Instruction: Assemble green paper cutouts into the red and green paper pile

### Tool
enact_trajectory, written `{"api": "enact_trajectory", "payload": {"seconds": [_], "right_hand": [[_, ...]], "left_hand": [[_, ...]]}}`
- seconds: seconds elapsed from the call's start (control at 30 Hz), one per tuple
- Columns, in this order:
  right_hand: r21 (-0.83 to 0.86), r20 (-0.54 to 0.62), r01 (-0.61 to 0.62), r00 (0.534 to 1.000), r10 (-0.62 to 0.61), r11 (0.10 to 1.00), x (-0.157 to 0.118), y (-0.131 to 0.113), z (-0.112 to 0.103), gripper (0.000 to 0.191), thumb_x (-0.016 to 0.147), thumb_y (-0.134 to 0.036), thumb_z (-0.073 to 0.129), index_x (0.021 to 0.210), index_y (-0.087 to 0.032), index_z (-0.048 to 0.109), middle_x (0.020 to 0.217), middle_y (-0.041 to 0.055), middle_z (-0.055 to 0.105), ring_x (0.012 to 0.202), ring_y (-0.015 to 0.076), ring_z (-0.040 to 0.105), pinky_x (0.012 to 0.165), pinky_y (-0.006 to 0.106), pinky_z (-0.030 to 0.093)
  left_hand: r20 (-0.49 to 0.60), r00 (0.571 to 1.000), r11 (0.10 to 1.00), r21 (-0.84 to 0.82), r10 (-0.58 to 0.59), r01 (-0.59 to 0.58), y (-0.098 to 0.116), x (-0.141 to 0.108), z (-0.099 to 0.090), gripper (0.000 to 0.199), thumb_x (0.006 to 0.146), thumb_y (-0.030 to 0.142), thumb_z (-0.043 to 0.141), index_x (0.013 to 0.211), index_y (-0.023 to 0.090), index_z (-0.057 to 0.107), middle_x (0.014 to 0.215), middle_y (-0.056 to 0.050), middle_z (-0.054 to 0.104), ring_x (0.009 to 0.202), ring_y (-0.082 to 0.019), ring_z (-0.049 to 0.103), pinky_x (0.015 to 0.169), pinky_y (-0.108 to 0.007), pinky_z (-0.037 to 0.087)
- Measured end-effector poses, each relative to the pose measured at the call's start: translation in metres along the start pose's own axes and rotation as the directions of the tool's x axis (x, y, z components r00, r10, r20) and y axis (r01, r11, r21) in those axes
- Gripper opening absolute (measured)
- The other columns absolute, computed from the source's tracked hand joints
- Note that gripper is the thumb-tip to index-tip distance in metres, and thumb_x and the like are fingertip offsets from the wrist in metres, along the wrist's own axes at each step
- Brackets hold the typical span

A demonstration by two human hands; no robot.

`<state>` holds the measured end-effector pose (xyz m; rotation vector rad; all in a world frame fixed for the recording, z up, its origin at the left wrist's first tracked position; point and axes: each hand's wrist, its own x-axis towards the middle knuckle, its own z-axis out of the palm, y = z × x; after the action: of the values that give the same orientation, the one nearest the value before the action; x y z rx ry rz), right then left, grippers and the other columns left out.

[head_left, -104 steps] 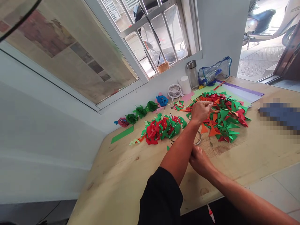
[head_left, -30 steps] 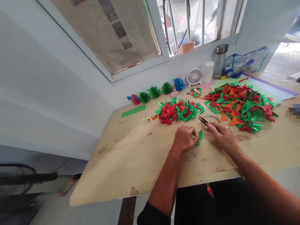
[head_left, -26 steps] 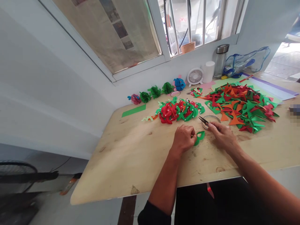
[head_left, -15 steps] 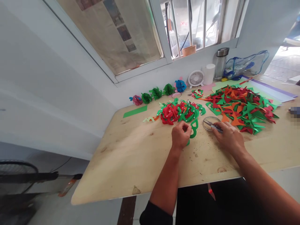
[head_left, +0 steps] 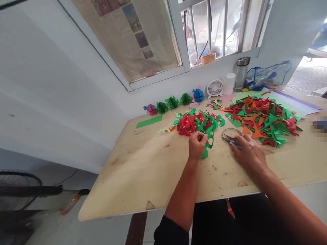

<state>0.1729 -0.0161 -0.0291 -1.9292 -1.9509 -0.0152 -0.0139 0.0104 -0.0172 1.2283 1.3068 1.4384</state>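
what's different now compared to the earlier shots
The left hand has moved left, away from the scrap pile, and now holds up a green paper cutout. The right hand and scissors have drawn back slightly rightward; its grip is unclear. Fan and bottle stayed put.

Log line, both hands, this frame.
left hand: holding green paper cutout | right hand: holding metal tool | beyond left: red-green paper pile | beyond right: mixed paper scraps

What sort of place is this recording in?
Probably an indoor craft workspace, perhaps at home: a wooden table holds a heap of cut paper scraps, with a row of folded paper figures along its back edge.
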Motion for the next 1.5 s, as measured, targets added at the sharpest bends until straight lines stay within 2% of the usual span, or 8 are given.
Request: {"api": "enact_trajectory", "payload": {"seconds": [0.33,0.47,0.63,0.77,0.87,1.03,1.3,1.5], "right_hand": [[0.015,-0.143,0.043,0.989,-0.041,0.999,-0.004,0.004,0.007,0.027,0.083,-0.039,0.051,0.094,-0.019,0.067,0.09,0.0085,0.063,0.082,0.0243,0.056,0.066,0.033,0.04],[0.185,-0.232,0.045,0.973,-0.001,0.982,0.0,0.004,0.011,0.027,0.085,-0.038,0.048,0.09,-0.019,0.066,0.083,0.0074,0.063,0.076,0.0218,0.058,0.066,0.032,0.041],[0.427,-0.219,0.154,0.974,-0.063,0.891,0.0,-0.002,0.007,0.028,0.086,-0.04,0.048,0.086,-0.019,0.066,0.073,0.0043,0.065,0.061,0.0154,0.057,0.058,0.027,0.041],[0.463,-0.209,0.263,0.96,-0.184,0.846,-0.004,-0.009,0.002,0.028,0.086,-0.04,0.047,0.084,-0.019,0.066,0.075,0.0046,0.067,0.064,0.015,0.059,0.061,0.025,0.042],[0.434,-0.225,0.307,0.947,-0.228,0.847,-0.005,-0.012,0.002,0.026,0.084,-0.038,0.049,0.077,-0.019,0.065,0.067,0.0033,0.065,0.062,0.015,0.059,0.06,0.025,0.041],[0.468,-0.212,0.28,0.956,-0.201,0.838,-0.003,-0.011,0.006,0.027,0.084,-0.034,0.047,0.066,-0.018,0.06,0.054,-0.0003,0.054,0.05,0.0121,0.048,0.051,0.024,0.035],[0.667,-0.119,0.145,0.989,-0.087,0.731,0.0,-0.005,0.004,0.026,0.082,-0.037,0.048,0.069,-0.018,0.061,0.057,0.0008,0.06,0.052,0.0122,0.049,0.05,0.023,0.036],[0.696,-0.086,0.132,0.991,-0.1,0.706,0.001,-0.003,0.003,0.027,0.084,-0.037,0.045,0.071,-0.018,0.058,0.06,0.001,0.059,0.057,0.0137,0.052,0.053,0.024,0.039]], "left_hand": [[0.011,0.999,0.998,0.046,0.051,-0.051,-0.008,0.002,0.001,0.018,0.071,0.027,0.06,0.06,0.018,0.049,0.051,0.004,0.053,0.046,-0.008,0.048,0.048,-0.019,0.038],[-0.004,0.977,0.952,0.225,0.215,-0.209,-0.01,-0.001,0.002,0.017,0.075,0.027,0.057,0.062,0.018,0.049,0.054,0.004,0.053,0.05,-0.009,0.05,0.052,-0.021,0.039],[0.051,0.87,0.741,0.501,0.49,-0.447,-0.01,-0.009,0.008,0.014,0.079,0.023,0.055,0.066,0.019,0.051,0.062,0.001,0.058,0.062,-0.012,0.054,0.062,-0.024,0.042],[0.131,0.759,0.587,0.557,0.637,-0.588,-0.01,-0.014,0.015,0.014,0.082,0.022,0.052,0.069,0.019,0.053,0.064,-0.001,0.06,0.064,-0.013,0.054,0.064,-0.026,0.042],[0.195,0.698,0.506,0.561,0.689,-0.656,-0.012,-0.016,0.02,0.015,0.084,0.023,0.051,0.069,0.019,0.053,0.065,-0.001,0.06,0.066,-0.014,0.053,0.064,-0.027,0.042],[0.3,0.651,0.464,0.502,0.697,-0.729,-0.012,-0.019,0.024,0.015,0.084,0.027,0.052,0.071,0.02,0.054,0.068,-0.003,0.061,0.069,-0.016,0.055,0.068,-0.029,0.043],[0.12,0.763,0.642,0.467,0.635,-0.608,-0.011,-0.017,0.019,0.012,0.083,0.02,0.048,0.075,0.019,0.056,0.07,-0.003,0.062,0.074,-0.016,0.057,0.069,-0.029,0.045],[0.158,0.81,0.699,0.43,0.565,-0.571,-0.008,-0.018,0.02,0.01,0.082,0.022,0.05,0.08,0.019,0.059,0.075,-0.004,0.065,0.078,-0.017,0.06,0.07,-0.029,0.047]]}}
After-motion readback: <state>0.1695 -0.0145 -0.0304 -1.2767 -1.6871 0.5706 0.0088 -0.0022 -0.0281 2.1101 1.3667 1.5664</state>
